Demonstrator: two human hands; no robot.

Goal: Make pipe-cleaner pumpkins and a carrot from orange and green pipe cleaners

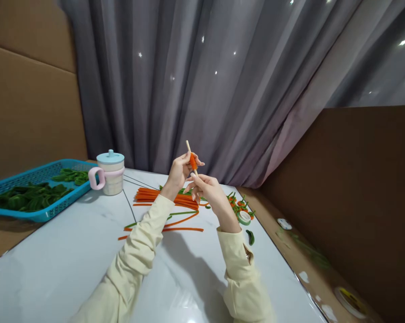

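Above the table I hold a pale wooden stick [188, 145], tilted, with an orange pipe cleaner [193, 160] wound tightly round its middle. My left hand [179, 172] pinches the wound coil between thumb and fingers. Lower down, my right hand [212, 190] grips the stick's bottom end, its other fingers curled. Beneath both hands lies a bundle of straight orange pipe cleaners [150, 196], partly hidden by my left wrist. Several loose orange and green pipe cleaners [185, 229] are scattered nearer to me.
At left stand a blue basket [42, 215] of green pieces and a lidded cup [114, 184] with a pink handle. To the right are small orange-and-green pieces [240, 205], a tape roll [244, 218] and a green curved piece [250, 237]. A grey curtain [189, 89] hangs behind.
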